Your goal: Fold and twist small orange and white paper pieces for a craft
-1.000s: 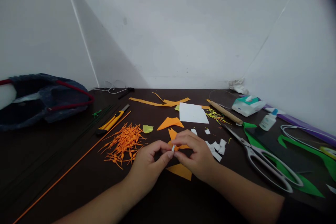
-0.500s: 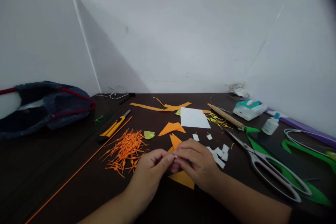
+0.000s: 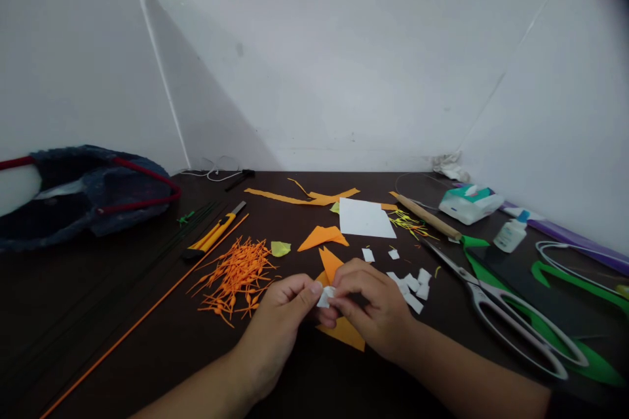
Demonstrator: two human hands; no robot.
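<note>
Between both sets of fingertips is a small piece of white paper (image 3: 325, 297), partly covered by them. My left hand (image 3: 285, 314) pinches its left side with thumb and fingers, and my right hand (image 3: 371, 304) grips its right side. Below and behind the hands lie pieces of orange paper (image 3: 346, 334) on the dark table. To the left of my left hand is a heap of thin twisted orange paper pieces (image 3: 238, 278). Several small white paper pieces (image 3: 413, 288) lie right of my right hand.
Large scissors (image 3: 496, 304) lie at the right, over green strips (image 3: 597, 360). Behind them are a glue bottle (image 3: 511, 234) and a tissue pack (image 3: 469, 204). A yellow utility knife (image 3: 213, 234) and a long orange stick (image 3: 142, 321) are left; a white paper sheet (image 3: 366, 219) lies further back.
The small white paper, barely visible between the fingertips before, now shows a wider face. My hands stay in nearly the same place, and the view has shifted slightly.
</note>
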